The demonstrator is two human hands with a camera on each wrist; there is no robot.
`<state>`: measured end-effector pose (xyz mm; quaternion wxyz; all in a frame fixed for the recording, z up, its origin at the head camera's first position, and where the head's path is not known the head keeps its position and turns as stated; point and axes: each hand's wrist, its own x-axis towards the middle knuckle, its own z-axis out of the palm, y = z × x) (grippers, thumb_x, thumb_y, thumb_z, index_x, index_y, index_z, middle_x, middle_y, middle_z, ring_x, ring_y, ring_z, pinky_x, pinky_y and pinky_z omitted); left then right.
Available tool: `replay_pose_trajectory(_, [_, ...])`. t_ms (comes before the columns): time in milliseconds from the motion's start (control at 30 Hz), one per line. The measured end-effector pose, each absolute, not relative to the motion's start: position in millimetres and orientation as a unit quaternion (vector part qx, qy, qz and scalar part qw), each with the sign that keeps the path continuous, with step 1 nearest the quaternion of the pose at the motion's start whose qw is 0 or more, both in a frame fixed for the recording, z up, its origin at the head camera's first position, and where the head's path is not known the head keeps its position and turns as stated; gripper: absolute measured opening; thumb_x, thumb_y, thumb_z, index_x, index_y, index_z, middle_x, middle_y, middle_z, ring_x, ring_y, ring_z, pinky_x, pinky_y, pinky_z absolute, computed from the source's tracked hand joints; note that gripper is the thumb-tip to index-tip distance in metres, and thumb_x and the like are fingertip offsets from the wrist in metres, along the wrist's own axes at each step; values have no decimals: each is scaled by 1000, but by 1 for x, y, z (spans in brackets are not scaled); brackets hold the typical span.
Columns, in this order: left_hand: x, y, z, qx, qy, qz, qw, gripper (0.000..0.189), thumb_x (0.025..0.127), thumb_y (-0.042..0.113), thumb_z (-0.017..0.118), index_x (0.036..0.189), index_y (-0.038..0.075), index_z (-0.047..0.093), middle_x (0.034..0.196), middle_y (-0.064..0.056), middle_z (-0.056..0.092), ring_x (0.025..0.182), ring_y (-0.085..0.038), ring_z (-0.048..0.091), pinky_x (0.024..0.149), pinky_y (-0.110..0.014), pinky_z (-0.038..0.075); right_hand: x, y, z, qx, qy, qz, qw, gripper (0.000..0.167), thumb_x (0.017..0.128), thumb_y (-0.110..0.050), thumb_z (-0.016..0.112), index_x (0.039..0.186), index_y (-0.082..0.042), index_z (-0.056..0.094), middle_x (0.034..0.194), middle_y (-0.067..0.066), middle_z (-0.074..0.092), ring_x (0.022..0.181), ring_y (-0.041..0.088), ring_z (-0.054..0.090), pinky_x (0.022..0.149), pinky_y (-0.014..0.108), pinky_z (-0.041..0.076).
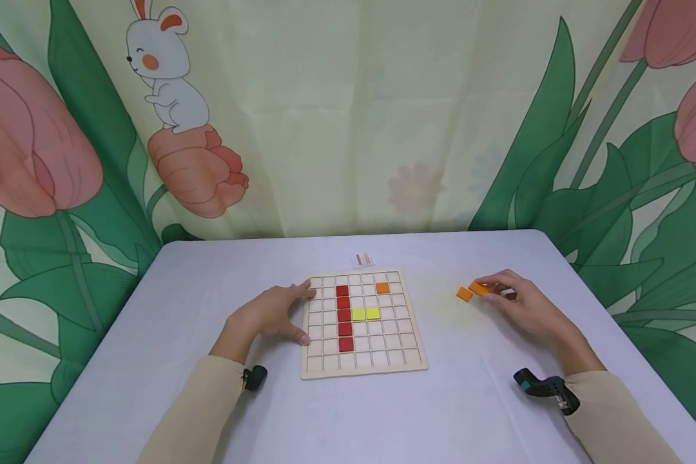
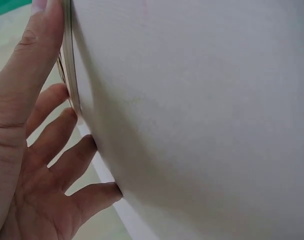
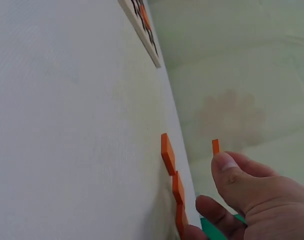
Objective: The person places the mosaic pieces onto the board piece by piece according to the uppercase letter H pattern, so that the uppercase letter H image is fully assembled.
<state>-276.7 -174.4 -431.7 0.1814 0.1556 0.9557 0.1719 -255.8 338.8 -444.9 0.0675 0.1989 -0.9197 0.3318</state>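
A square wooden grid board lies on the table, holding a column of several red tiles, two yellow tiles and one orange tile. My left hand touches the board's left edge, thumb near and fingers farther back, spread apart; the left wrist view shows the thumb along that edge. To the right of the board, my right hand pinches a small orange tile between thumb and index finger. Below it, loose orange tiles lie on the table, partly hidden by the fingers.
A small printed card with a coloured grid pattern lies just behind the board. White cloth covers the table. A curtain printed with tulips and a rabbit hangs behind the far edge.
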Motion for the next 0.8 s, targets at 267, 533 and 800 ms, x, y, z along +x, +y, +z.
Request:
replay_pose_trajectory(267, [-274, -176, -427, 154, 955, 172, 184, 112, 63, 50, 96, 158, 32, 41, 168, 2, 30, 153, -33, 31, 119, -55, 35, -264, 317, -443, 206, -910, 354, 60, 32, 100, -11, 68, 131, -7, 68, 121, 6, 65, 101, 17, 58, 85, 14, 48])
replay_pose_trajectory(533, [-274, -177, -429, 158, 955, 177, 181, 111, 64, 49, 96, 158, 32, 40, 169, 4, 29, 154, -30, 30, 121, -52, 33, -274, 295, -442, 197, -905, 376, 32, 34, 100, -12, 68, 134, -7, 66, 121, 8, 63, 103, 22, 61, 80, 20, 52])
replay_pose_trajectory(800, [-274, -174, -429, 154, 956, 177, 178, 112, 63, 50, 96, 159, 33, 40, 169, 3, 29, 154, -32, 30, 120, -55, 34, -280, 276, -444, 226, -893, 387, 35, 32, 99, -11, 69, 131, -7, 68, 121, 7, 64, 100, 24, 64, 80, 23, 53])
